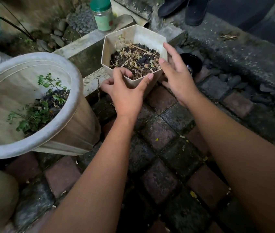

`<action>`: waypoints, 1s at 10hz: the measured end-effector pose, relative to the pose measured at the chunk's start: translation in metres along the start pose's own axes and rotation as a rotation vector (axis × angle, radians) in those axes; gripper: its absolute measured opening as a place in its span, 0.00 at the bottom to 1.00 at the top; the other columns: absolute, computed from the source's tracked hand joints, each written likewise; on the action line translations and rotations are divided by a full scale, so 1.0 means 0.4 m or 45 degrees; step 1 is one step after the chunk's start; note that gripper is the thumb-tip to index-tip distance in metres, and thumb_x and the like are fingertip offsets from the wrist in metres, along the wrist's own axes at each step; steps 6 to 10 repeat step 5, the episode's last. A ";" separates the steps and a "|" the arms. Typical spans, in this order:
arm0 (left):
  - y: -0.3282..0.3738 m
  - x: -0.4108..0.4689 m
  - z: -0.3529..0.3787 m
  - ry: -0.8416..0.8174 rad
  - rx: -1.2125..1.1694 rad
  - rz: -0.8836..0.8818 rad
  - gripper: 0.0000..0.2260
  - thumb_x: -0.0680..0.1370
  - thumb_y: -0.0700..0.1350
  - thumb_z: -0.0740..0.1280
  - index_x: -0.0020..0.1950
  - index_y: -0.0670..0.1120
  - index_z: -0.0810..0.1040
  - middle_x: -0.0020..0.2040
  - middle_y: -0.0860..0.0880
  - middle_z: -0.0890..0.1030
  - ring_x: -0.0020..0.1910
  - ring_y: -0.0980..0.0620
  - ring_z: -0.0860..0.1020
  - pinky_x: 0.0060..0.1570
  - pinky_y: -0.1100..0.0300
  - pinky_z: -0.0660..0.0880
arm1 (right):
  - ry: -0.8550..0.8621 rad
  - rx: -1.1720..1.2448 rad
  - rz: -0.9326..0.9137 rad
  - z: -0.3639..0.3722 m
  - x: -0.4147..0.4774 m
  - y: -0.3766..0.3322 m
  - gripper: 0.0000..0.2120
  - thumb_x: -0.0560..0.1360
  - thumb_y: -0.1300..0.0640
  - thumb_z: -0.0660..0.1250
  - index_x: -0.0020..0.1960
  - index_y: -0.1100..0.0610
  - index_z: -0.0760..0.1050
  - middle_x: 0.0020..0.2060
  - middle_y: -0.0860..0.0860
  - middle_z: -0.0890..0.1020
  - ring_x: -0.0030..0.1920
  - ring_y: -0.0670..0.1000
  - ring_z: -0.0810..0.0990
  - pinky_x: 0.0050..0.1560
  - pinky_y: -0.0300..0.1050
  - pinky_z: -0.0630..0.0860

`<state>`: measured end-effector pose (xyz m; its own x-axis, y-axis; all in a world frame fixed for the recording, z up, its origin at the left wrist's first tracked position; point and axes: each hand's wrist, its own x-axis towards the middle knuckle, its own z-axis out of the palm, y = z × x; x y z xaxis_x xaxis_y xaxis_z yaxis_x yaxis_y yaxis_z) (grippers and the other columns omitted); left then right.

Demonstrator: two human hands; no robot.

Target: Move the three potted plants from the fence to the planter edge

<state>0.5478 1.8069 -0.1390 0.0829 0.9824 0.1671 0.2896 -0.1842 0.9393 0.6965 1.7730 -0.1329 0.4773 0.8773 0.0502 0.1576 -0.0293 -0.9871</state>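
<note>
- Hexagonal white pot [134, 52] w/ dried plant sits at the concrete planter edge [89, 45], by the brick paving.
- Left hand [126, 93] fingers curl over its near rim, steadying it.
- Right hand [175, 76] spread open beside the rim, holding nothing.
- Large round pot [32, 105] stands left.

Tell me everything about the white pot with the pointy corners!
The hexagonal pot looks like cream plastic, grubby inside. It holds dark soil, dry brown twigs and one thin sprig. It sits upright by the concrete planter edge. The left hand grips its near rim; the right hand is open at its side.
</note>
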 end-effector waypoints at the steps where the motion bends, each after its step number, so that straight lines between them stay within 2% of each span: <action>1: 0.022 -0.021 -0.005 0.021 0.027 -0.013 0.22 0.74 0.52 0.80 0.63 0.47 0.77 0.67 0.41 0.70 0.62 0.50 0.62 0.71 0.61 0.65 | 0.012 -0.104 -0.108 -0.033 -0.006 -0.018 0.22 0.86 0.60 0.62 0.80 0.53 0.68 0.78 0.51 0.73 0.77 0.47 0.71 0.76 0.45 0.70; 2: 0.060 -0.026 -0.006 0.122 0.050 -0.015 0.19 0.77 0.47 0.75 0.65 0.46 0.77 0.63 0.42 0.67 0.65 0.48 0.63 0.75 0.55 0.62 | 0.056 -0.302 -0.211 -0.054 -0.002 -0.028 0.21 0.83 0.62 0.65 0.76 0.52 0.74 0.72 0.51 0.76 0.71 0.51 0.77 0.74 0.47 0.73; 3: 0.108 0.005 -0.008 0.202 0.154 0.008 0.17 0.74 0.42 0.71 0.63 0.46 0.77 0.60 0.46 0.62 0.62 0.46 0.62 0.61 0.64 0.59 | 0.036 -0.508 -0.338 -0.065 0.013 -0.040 0.17 0.81 0.60 0.69 0.69 0.53 0.80 0.67 0.55 0.79 0.66 0.53 0.79 0.71 0.46 0.75; 4: 0.187 0.052 -0.017 0.141 0.334 0.126 0.16 0.74 0.42 0.69 0.62 0.48 0.76 0.60 0.47 0.60 0.59 0.47 0.59 0.59 0.62 0.56 | 0.013 -0.658 -0.475 -0.078 0.038 -0.093 0.15 0.77 0.63 0.71 0.62 0.55 0.85 0.60 0.55 0.81 0.62 0.50 0.79 0.65 0.32 0.72; 5: 0.291 0.081 -0.048 -0.268 0.429 0.186 0.18 0.76 0.38 0.67 0.65 0.49 0.75 0.63 0.45 0.66 0.63 0.45 0.63 0.58 0.62 0.56 | 0.067 -0.687 -0.481 -0.107 0.060 -0.200 0.16 0.74 0.66 0.69 0.59 0.57 0.86 0.56 0.54 0.82 0.59 0.53 0.80 0.63 0.35 0.71; 10: 0.291 0.081 -0.048 -0.268 0.429 0.186 0.18 0.76 0.38 0.67 0.65 0.49 0.75 0.63 0.45 0.66 0.63 0.45 0.63 0.58 0.62 0.56 | 0.067 -0.687 -0.481 -0.107 0.060 -0.200 0.16 0.74 0.66 0.69 0.59 0.57 0.86 0.56 0.54 0.82 0.59 0.53 0.80 0.63 0.35 0.71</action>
